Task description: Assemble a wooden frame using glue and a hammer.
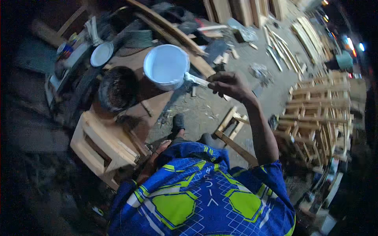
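"Right hand [232,85], quick?"
"Fingers [217,83] curled closed, pinching one end of a pale stick [202,81]. It points left from them, far end thick with white goo."
"Touching the bucket?"
"White bucket [177,83] is just left of those fingers, and the coated end meets its rim from where I'm standing. Actual contact, can't tell. Inside looks whitish all over; can't tell how full."
"Left hand?"
"Left hand [162,147]: below and left of the right fingers, low, next to the blue-and-green shirt [173,206]. Too small and blurred. Can't tell how far its fingers are spread, or whether they've got hold of anything."
"What's near it?"
"Slotted wooden frame [114,139], left of the left fingers. Brown desk [157,103] above them, with the bucket over it. Dark round tub [103,92] there too, farther left of the right fingers than the bucket. Round white lid [102,54] up and left of that."
"Other side?"
"Big pile of wooden frames [315,118], well right of the right fingers. Planks [307,38] up and right of them. Small wooden stand [227,118] on the floor [197,108], below the right fingers."
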The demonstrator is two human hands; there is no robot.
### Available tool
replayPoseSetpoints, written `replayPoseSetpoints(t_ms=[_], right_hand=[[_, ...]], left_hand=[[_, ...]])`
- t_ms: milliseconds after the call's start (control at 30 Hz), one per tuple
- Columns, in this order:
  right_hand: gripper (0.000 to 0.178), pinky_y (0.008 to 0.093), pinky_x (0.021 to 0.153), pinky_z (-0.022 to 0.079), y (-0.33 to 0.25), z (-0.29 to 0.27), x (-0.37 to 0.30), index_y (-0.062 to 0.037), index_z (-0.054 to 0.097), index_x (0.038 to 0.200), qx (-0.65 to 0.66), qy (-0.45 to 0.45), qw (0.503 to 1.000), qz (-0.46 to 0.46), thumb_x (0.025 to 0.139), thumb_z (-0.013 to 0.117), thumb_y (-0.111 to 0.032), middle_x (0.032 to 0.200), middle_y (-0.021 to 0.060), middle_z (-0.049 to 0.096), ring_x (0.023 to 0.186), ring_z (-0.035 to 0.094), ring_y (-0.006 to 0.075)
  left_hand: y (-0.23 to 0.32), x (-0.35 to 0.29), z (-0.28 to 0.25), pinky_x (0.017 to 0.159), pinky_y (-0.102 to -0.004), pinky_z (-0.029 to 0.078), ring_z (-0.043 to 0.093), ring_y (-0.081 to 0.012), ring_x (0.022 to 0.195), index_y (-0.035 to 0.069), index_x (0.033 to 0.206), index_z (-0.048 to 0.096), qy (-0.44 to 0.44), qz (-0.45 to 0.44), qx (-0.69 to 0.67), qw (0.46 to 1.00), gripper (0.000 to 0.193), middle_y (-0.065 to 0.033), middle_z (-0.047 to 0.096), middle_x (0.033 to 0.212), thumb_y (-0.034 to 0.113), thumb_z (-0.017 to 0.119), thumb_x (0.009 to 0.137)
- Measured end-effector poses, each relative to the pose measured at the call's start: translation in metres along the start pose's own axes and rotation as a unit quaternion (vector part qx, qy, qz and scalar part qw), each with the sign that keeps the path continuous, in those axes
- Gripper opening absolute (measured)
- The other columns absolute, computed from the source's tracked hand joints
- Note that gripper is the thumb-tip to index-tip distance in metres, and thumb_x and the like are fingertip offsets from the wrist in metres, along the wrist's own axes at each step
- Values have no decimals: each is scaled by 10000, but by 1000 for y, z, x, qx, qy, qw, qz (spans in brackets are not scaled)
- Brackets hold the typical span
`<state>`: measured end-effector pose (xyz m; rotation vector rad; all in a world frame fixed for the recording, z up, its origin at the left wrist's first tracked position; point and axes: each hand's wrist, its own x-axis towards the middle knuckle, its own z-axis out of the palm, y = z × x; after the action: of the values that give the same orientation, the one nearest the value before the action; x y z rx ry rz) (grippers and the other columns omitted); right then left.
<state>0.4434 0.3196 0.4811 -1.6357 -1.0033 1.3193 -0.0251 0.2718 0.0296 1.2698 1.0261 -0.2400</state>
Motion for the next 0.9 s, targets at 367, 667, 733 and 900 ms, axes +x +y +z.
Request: replayPoseSetpoints(t_ms=[367, 667, 733, 900], right_hand=[[280, 237, 627, 492, 83, 7, -288, -17, 654, 1262, 23, 445, 893, 68, 998, 619, -104, 984, 49, 716, 749, 628, 91], [381, 315, 804, 521, 231, 85, -303, -93, 668, 1302, -160, 488, 847, 135, 934, 635, 0, 1098, 67, 704, 937, 657, 169], [400, 332, 833, 522, 253, 91, -287, -112, 664, 1312, -194, 496, 838, 122, 929, 638, -1, 1118, 96, 700, 971, 669, 212], [419, 379, 831, 537, 272, 82, -264, -168, 671, 1312, -297, 463, 831, 83, 920, 650, -19, 1106, 125, 687, 1010, 665, 309]], left_hand=[[-52, 78, -20, 897, -417, 494, 669, -312, 1017, 46, 1150, 690, -68, -16, 166, 984, 495, -193, 711, 1088, 485, 507, 1015], [-37, 70, -44, 895, -418, 511, 692, -328, 1036, 45, 1145, 722, 9, 41, 276, 960, 502, -207, 734, 1043, 485, 572, 957], [-34, 66, -52, 896, -410, 512, 693, -312, 1041, 35, 1164, 715, 27, -15, 270, 962, 531, -199, 738, 1054, 503, 576, 957], [-13, 48, -64, 791, -374, 520, 678, -225, 853, 1, 1078, 723, -11, 12, 244, 970, 544, -110, 737, 911, 513, 573, 976]])
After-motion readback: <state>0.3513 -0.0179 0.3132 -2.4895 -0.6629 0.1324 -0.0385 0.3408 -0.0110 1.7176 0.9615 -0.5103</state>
